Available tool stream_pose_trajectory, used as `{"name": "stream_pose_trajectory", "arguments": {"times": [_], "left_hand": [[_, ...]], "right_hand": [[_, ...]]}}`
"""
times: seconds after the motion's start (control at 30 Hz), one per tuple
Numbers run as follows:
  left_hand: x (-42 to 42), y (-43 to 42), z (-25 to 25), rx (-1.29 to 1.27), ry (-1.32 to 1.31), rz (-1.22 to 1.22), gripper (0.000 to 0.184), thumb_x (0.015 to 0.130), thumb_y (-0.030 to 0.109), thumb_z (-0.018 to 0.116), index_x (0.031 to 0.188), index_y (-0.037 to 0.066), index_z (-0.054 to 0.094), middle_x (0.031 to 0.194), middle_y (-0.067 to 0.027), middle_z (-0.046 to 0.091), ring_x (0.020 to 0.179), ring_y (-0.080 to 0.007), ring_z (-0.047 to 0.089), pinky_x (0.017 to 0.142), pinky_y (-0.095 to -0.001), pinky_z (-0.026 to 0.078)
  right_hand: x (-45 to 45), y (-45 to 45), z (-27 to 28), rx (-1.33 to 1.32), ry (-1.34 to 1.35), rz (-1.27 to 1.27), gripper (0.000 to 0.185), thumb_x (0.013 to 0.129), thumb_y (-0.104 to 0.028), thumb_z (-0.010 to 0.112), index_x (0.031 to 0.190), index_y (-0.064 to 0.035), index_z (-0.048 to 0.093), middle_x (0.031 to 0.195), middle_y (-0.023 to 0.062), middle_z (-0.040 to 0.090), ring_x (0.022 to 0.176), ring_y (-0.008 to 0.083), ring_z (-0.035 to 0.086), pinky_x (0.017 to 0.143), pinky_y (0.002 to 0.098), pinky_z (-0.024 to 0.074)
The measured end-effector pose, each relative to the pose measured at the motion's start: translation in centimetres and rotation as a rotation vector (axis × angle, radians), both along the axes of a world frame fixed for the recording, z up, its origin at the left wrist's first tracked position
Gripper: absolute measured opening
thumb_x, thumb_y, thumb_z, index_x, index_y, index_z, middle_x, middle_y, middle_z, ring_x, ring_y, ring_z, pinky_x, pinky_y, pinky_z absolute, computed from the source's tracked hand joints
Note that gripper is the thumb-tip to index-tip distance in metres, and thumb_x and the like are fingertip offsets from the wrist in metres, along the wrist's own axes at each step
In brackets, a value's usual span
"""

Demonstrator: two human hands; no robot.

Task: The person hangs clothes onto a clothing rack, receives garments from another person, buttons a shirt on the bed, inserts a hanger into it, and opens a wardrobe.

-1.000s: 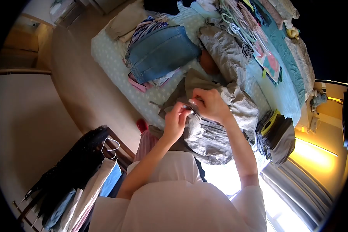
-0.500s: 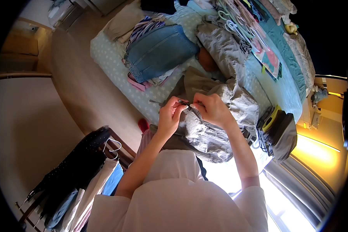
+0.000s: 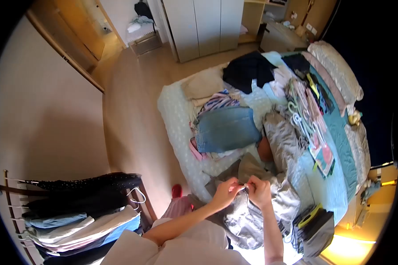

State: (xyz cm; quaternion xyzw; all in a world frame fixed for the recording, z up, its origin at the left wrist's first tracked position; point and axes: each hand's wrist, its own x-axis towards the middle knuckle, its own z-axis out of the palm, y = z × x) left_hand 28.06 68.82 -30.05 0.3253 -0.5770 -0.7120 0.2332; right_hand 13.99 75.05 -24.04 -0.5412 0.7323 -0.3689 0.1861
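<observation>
My left hand [image 3: 226,193] and my right hand [image 3: 259,191] meet over the near part of the bed. Both are closed, fingertips pinched close together on a small part of a wrinkled grey garment [image 3: 244,223]. The exact part between the fingertips is too small to make out. Below the hands the garment hangs down in crumpled, light-catching folds. More grey cloth [image 3: 282,134] stretches away across the bed beyond my right hand. Just past my hands lies a darker olive-grey cloth [image 3: 248,167].
Folded denim [image 3: 227,129] lies on a clothes pile on the bed [image 3: 174,108]. Several hangers [image 3: 301,119] are heaped to the right. A grey bag-like item [image 3: 320,234] sits at the bed's near right. A clothes rack [image 3: 12,207] stands left, wardrobe [image 3: 203,26] at the back.
The view has tilted up and swung left, bringing in the wardrobe and more of the rack. Both hands stay pinched together on the grey garment.
</observation>
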Motion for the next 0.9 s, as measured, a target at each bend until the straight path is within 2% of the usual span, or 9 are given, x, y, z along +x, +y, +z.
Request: {"name": "stream_pose_trajectory", "arguments": {"times": [0.03, 0.27, 0.3, 0.53, 0.63, 0.7, 0.77, 0.83, 0.9], "left_hand": [[-0.1, 0.4, 0.2, 0.011, 0.013, 0.023, 0.012, 0.089, 0.007, 0.060, 0.088, -0.001, 0.052, 0.076, -0.0062, 0.062, 0.077, -0.0084, 0.061, 0.067, -0.0244, 0.049], [-0.4, 0.7, 2.1, -0.109, 0.018, 0.069, 0.015, 0.090, 0.009, 0.060, 0.094, -0.005, 0.055, 0.085, -0.0104, 0.066, 0.086, -0.0135, 0.064, 0.079, -0.0284, 0.051], [-0.6, 0.7, 2.1, -0.121, 0.062, 0.109, 0.017, 0.088, 0.010, 0.062, 0.095, -0.005, 0.057, 0.083, -0.0152, 0.067, 0.083, -0.0198, 0.067, 0.072, -0.0289, 0.051], [0.2, 0.9, 2.8, -0.165, 0.055, 0.087, 0.018, 0.089, 0.014, 0.060, 0.093, -0.004, 0.058, 0.081, -0.0166, 0.066, 0.080, -0.0207, 0.067, 0.070, -0.0298, 0.051], [0.6, -0.3, 2.4, -0.177, -0.186, -0.081, 0.023, 0.093, 0.022, 0.052, 0.095, 0.001, 0.062, 0.082, -0.0164, 0.066, 0.075, -0.0211, 0.066, 0.066, -0.0317, 0.048], [0.7, -1.1, 0.1, -0.306, -0.061, -0.020, 0.039, 0.096, 0.037, 0.047, 0.097, 0.002, 0.064, 0.080, -0.0128, 0.067, 0.074, -0.0186, 0.063, 0.066, -0.0331, 0.047], [0.7, -2.2, 0.1, 0.246, -0.007, -0.062, 0.049, 0.096, 0.046, 0.046, 0.093, 0.002, 0.064, 0.083, -0.0039, 0.064, 0.078, -0.0121, 0.058, 0.072, -0.0259, 0.044], [0.4, -3.6, 2.1, 0.394, -0.030, -0.210, 0.038, 0.095, 0.041, 0.050, 0.097, 0.004, 0.060, 0.085, -0.0018, 0.061, 0.077, -0.0097, 0.056, 0.071, -0.0229, 0.043], [0.4, -3.0, 1.4, 0.128, 0.030, -0.335, 0.022, 0.087, 0.019, 0.065, 0.098, 0.001, 0.058, 0.088, -0.0040, 0.063, 0.079, -0.0085, 0.058, 0.075, -0.0236, 0.046]], "right_hand": [[-0.1, 0.1, -0.2, 0.033, -0.036, -0.052, 0.006, 0.074, 0.003, 0.056, 0.071, -0.0017, 0.054, 0.056, 0.0166, 0.054, 0.054, 0.0349, 0.058, 0.049, 0.0386, 0.0426], [0.4, 0.0, 0.1, 0.061, -0.071, -0.146, 0.010, 0.072, 0.005, 0.057, 0.069, -0.0017, 0.051, 0.052, 0.0152, 0.049, 0.045, 0.0287, 0.054, 0.044, 0.0344, 0.0381], [0.6, -0.1, 0.1, 0.051, -0.047, -0.156, 0.010, 0.072, 0.006, 0.057, 0.068, -0.0015, 0.051, 0.052, 0.0153, 0.048, 0.044, 0.0277, 0.053, 0.044, 0.0341, 0.0372], [0.8, -0.2, -0.2, -0.036, -0.096, -0.241, 0.011, 0.071, 0.008, 0.053, 0.066, -0.0013, 0.052, 0.051, 0.0129, 0.046, 0.041, 0.0213, 0.043, 0.044, 0.0325, 0.0359], [-0.1, -0.1, 0.1, 0.017, -0.167, -0.196, 0.007, 0.072, 0.005, 0.057, 0.070, -0.0014, 0.056, 0.052, 0.0118, 0.049, 0.043, 0.0183, 0.047, 0.045, 0.0313, 0.0369], [-1.1, 0.4, -0.6, 0.001, -0.175, -0.112, 0.004, 0.074, 0.001, 0.059, 0.076, -0.0020, 0.058, 0.067, 0.0107, 0.060, 0.059, 0.0203, 0.058, 0.057, 0.0308, 0.0454], [-1.4, 1.4, -0.5, 0.074, -0.176, -0.037, 0.015, 0.077, -0.004, 0.063, 0.091, -0.0032, 0.057, 0.076, 0.0117, 0.065, 0.070, 0.0268, 0.063, 0.065, 0.0332, 0.0481], [-0.8, 2.1, 1.2, 0.194, -0.347, 0.005, 0.014, 0.080, -0.004, 0.060, 0.094, -0.0019, 0.057, 0.081, 0.0093, 0.067, 0.069, 0.0175, 0.062, 0.065, 0.0288, 0.0478], [-0.7, 2.9, 1.3, 0.222, -0.331, -0.006, 0.013, 0.081, -0.003, 0.060, 0.093, -0.0009, 0.059, 0.077, 0.0095, 0.066, 0.068, 0.0171, 0.063, 0.065, 0.0289, 0.0477]]}}
